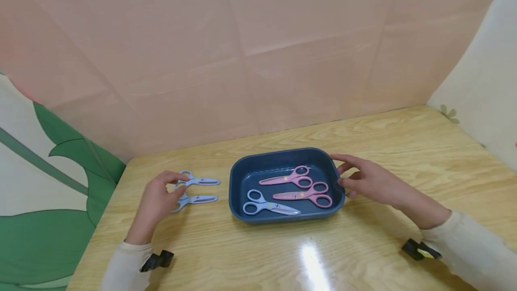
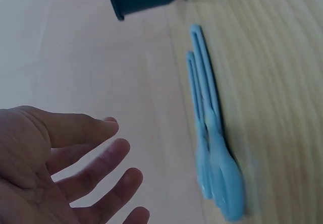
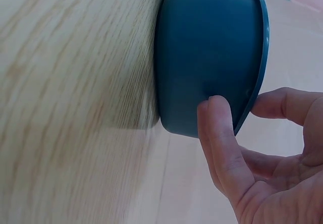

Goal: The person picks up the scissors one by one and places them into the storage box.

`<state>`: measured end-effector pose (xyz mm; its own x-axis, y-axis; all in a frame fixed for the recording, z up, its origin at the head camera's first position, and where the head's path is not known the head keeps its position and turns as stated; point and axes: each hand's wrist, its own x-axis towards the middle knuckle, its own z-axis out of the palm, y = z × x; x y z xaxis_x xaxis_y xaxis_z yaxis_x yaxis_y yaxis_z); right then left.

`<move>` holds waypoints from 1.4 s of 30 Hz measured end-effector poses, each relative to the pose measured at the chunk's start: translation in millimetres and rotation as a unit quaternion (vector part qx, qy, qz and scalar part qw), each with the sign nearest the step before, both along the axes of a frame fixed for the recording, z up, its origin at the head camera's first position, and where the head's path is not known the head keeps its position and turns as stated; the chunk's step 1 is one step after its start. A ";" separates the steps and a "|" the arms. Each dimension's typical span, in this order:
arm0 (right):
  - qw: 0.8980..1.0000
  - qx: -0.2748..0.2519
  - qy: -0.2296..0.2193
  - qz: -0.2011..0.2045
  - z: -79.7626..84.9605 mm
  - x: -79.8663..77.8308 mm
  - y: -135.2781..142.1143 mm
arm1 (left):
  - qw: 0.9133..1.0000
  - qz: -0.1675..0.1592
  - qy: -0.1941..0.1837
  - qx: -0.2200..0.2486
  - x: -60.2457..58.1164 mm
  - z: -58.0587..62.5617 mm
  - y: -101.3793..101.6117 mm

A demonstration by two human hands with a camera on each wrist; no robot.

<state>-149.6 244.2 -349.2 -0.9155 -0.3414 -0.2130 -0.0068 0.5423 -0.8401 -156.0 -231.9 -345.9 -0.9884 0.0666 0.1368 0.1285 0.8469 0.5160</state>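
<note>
Two pairs of light blue scissors lie side by side on the table at the left, a back pair (image 1: 208, 182) and a front pair (image 1: 203, 199), blades toward the tray. Over their handles hovers my left hand (image 1: 157, 196), fingers apart and holding nothing; the left wrist view shows a gap between it and the scissors. To the right sits a dark blue tray (image 1: 231, 187). Inside it are two pink scissors, one behind (image 1: 278, 180) and one in front (image 1: 291, 196), plus light blue scissors (image 1: 282, 209). My right hand (image 1: 371, 181) grips the tray's right end, thumb at the rim (image 3: 264, 42), fingers against the outer wall.
The wooden table (image 1: 258, 255) meets a pinkish covered wall (image 1: 242, 57) behind the tray. A green patterned covering (image 1: 48, 237) borders the table's left side, and a pale panel (image 1: 484, 80) stands at the right.
</note>
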 end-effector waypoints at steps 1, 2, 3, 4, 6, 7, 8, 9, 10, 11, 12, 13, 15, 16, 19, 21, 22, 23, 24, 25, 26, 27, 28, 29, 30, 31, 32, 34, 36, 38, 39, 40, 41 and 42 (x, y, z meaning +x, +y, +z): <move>1.000 0.001 0.001 0.000 0.3 -0.2 -0.1 | 1.000 0.003 -0.004 -0.003 0.4 -1.7 -3.3; 1.000 0.003 0.002 -0.001 0.5 -0.4 -0.1 | 1.000 0.006 -0.006 -0.006 0.6 -3.3 -6.2; 1.000 0.003 0.003 -0.001 0.4 -0.4 -0.1 | 1.000 0.009 -0.009 -0.007 0.2 -5.1 -9.0; 1.000 0.001 0.002 -0.001 0.3 -0.4 0.1 | 1.000 0.011 -0.011 -0.007 -0.3 -6.5 -11.2; 1.000 0.001 0.002 -0.001 -0.4 -0.2 0.5 | 1.000 0.014 -0.020 -0.009 -1.5 -8.8 -14.5; 1.000 0.002 0.001 -0.002 -0.7 -0.1 0.6 | 0.999 0.015 -0.027 -0.010 -1.9 -9.9 -15.8; 1.000 0.003 0.001 -0.002 -1.1 -0.1 0.6 | 0.999 0.016 -0.033 -0.012 -2.3 -10.9 -16.9; 1.000 0.003 0.000 -0.002 -1.4 -0.1 0.6 | 0.999 0.014 -0.039 -0.018 -2.6 -11.8 -18.0; 1.000 0.004 0.000 -0.002 -1.5 -0.2 0.6 | 0.999 0.010 -0.044 -0.024 -2.8 -12.9 -19.0; 1.000 0.005 0.001 -0.002 -1.6 -0.4 0.4 | 0.998 0.005 -0.049 -0.031 -3.3 -13.9 -20.1; 1.000 0.007 0.001 -0.002 -1.5 -0.6 0.3 | 0.998 -0.001 -0.051 -0.037 -3.8 -15.1 -21.2; 1.000 0.008 0.002 -0.002 -1.6 -0.7 0.2 | 0.998 -0.006 -0.053 -0.042 -4.3 -16.5 -22.2; 1.000 0.008 0.003 0.000 -1.2 -0.9 0.1 | 0.997 -0.014 -0.055 -0.051 -5.4 -19.2 -24.2; 1.000 0.009 0.003 0.000 -1.0 -1.0 0.0 | 0.997 -0.016 -0.055 -0.053 -6.2 -20.4 -25.1; 1.000 0.007 0.002 0.000 -0.2 -1.0 -0.2 | 0.996 -0.011 -0.059 -0.062 -8.0 -24.0 -27.5; 1.000 0.005 0.002 0.000 0.0 -0.8 -0.3 | 0.996 -0.009 -0.063 -0.070 -9.0 -25.7 -28.7; 1.000 0.004 0.002 0.000 0.0 -0.6 -0.4 | 0.995 -0.009 -0.065 -0.074 -9.7 -26.3 -29.3; 1.000 0.003 0.002 0.000 0.0 -0.5 -0.4 | 0.994 -0.010 -0.067 -0.080 -10.0 -27.0 -30.0; 1.000 0.001 0.003 0.000 -0.1 -0.4 -0.4 | 0.994 -0.012 -0.070 -0.084 -10.2 -27.5 -30.6; 1.000 0.000 0.003 -0.001 -0.3 -0.3 -0.5 | 0.993 -0.015 -0.072 -0.088 -10.4 -28.0 -31.2; 1.000 -0.001 0.004 0.000 -0.6 -0.3 -0.4 | 0.993 -0.017 -0.076 -0.090 -10.4 -28.4 -31.6; 1.000 -0.002 0.004 0.000 -1.0 -0.4 -0.3 | 0.992 -0.019 -0.079 -0.092 -10.6 -28.8 -32.0; 1.000 -0.003 0.004 0.000 -1.2 -0.4 -0.3 | 0.992 -0.022 -0.082 -0.094 -10.8 -29.5 -32.5; 1.000 -0.003 0.004 0.000 -1.4 -0.3 -0.2 | 0.992 -0.023 -0.084 -0.096 -10.8 -30.2 -32.9; 1.000 -0.002 0.004 0.000 -1.6 -0.4 -0.1 | 0.991 -0.024 -0.085 -0.098 -11.1 -30.9 -33.3; 1.000 -0.001 0.004 0.000 -1.8 -0.4 -0.1 | 0.991 -0.025 -0.087 -0.098 -11.3 -31.4 -33.4; 1.000 0.000 0.004 0.000 -2.1 -0.4 0.1 | 0.991 -0.025 -0.088 -0.100 -11.7 -31.9 -33.5; 1.000 0.002 0.005 0.000 -2.2 -0.3 0.2 | 0.990 -0.025 -0.089 -0.105 -12.6 -32.8 -33.6; 1.000 0.004 0.005 0.001 -2.4 -0.3 0.3 | 0.989 -0.026 -0.091 -0.110 -13.6 -33.0 -33.0; 1.000 0.005 0.005 0.001 -2.4 -0.3 0.4 | 0.989 -0.026 -0.093 -0.116 -14.1 -32.5 -31.9; 1.000 0.005 0.005 0.001 -2.4 -0.4 0.4 | 0.988 -0.026 -0.093 -0.118 -14.0 -32.0 -31.2; 1.000 0.005 0.006 0.001 -2.4 -0.3 0.3 | 0.988 -0.026 -0.094 -0.122 -13.8 -31.4 -30.3; 1.000 0.004 0.005 0.001 -2.4 -0.3 0.3 | 0.987 -0.027 -0.094 -0.126 -13.5 -30.8 -29.5; 1.000 0.004 0.006 0.001 -2.4 -0.3 0.2 | 0.987 -0.026 -0.094 -0.130 -12.8 -30.3 -28.7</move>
